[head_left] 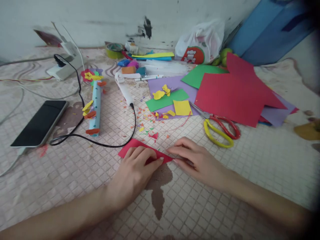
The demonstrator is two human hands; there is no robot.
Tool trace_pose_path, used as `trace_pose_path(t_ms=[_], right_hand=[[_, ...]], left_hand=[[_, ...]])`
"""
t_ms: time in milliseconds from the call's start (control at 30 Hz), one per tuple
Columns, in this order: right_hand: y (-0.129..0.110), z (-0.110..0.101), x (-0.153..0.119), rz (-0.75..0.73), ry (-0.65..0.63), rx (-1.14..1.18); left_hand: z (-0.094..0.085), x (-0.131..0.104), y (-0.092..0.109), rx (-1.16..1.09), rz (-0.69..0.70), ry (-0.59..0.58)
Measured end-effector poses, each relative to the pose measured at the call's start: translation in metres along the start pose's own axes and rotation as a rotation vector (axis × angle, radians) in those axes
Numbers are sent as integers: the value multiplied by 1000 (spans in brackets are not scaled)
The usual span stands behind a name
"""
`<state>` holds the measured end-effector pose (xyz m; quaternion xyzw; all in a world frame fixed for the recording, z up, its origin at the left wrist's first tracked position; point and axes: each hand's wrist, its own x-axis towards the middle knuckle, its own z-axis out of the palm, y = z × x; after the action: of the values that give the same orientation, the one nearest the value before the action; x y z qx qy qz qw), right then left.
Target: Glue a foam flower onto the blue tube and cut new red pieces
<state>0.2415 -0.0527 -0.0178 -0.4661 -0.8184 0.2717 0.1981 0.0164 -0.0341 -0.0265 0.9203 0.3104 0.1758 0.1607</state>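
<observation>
A folded piece of red paper (133,144) lies on the patterned tablecloth (190,206) in front of me. My left hand (137,168) rests on top of it, fingers bent over the paper and thumb pressing near its lower edge. The pointed right end of the paper meets the fingertips of my right hand (197,161), whose thumb and fingers pinch at the tip. Scissors (220,133) with red and yellow handles lie beyond my right hand. Small paper scraps (153,135) are scattered just past the red paper.
A glue gun (125,91) with a black cable stands mid-left, near a decorated light-blue paper tube (96,106). A phone (40,123) lies at left. Large red paper (230,93), a yellow square (182,108) and a plastic bag (201,41) are farther back.
</observation>
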Motion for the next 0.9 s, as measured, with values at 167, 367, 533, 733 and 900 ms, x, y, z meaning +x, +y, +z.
trace_pose_path(t_ms=[167, 367, 533, 733, 900], right_hand=[[4, 5, -8, -223, -20, -152], [5, 10, -20, -214, -47, -202], [4, 11, -19, -216, -27, -185], [5, 13, -19, -223, -4, -201], [6, 14, -19, -238, 5, -188]], left_hand=[[-1, 1, 0, -56, -25, 5], [-4, 4, -5, -181, -58, 3], [0, 12, -1, -175, -172, 33], [5, 16, 0, -116, -234, 43], [-3, 1, -7, -124, -238, 65]])
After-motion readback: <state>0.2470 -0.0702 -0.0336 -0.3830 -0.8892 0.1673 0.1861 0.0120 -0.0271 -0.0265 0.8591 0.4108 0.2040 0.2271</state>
